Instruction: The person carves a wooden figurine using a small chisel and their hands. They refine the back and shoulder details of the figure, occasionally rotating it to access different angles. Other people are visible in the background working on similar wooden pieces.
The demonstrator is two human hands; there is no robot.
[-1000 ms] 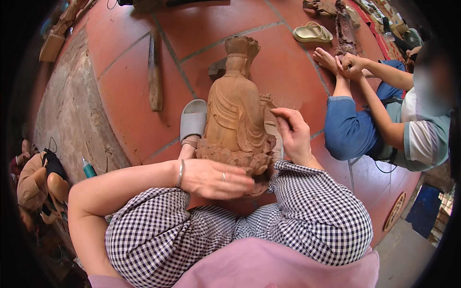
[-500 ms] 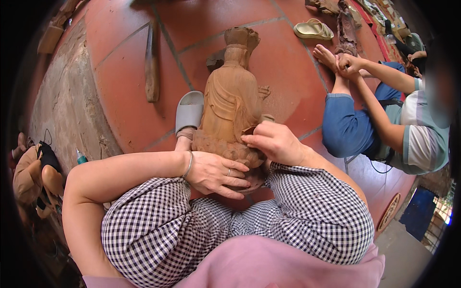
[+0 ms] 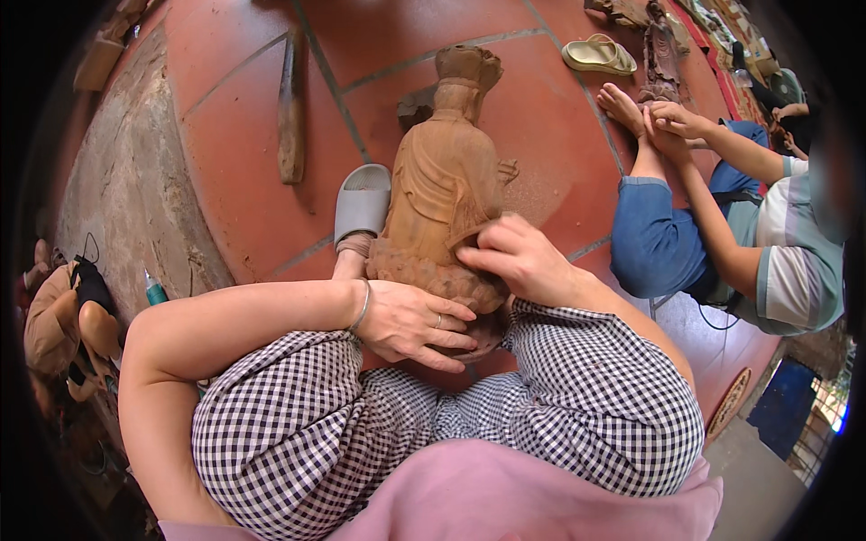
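Observation:
A brown carved wooden statue (image 3: 435,185) of a robed figure stands between my knees, its back toward me and a wide headpiece on top. My left hand (image 3: 410,326), with a ring and a bracelet, lies over the lower edge of its carved base, fingers stretched out and slightly apart. My right hand (image 3: 521,261) pinches a small thin brown piece (image 3: 465,242) against the statue's lower right side. Most of that piece is covered by the fingers, so its kind is unclear.
A long wooden stick (image 3: 290,108) lies on the red tiles to the left of the statue. My foot in a grey slipper (image 3: 363,206) is beside the base. On the right sits another person (image 3: 722,207), near a darker statue (image 3: 661,56) and a pale sandal (image 3: 599,55).
My right hand has shifted slightly up along the statue's side, still pinching. My left hand keeps its place on the base. The whole view has moved a little.

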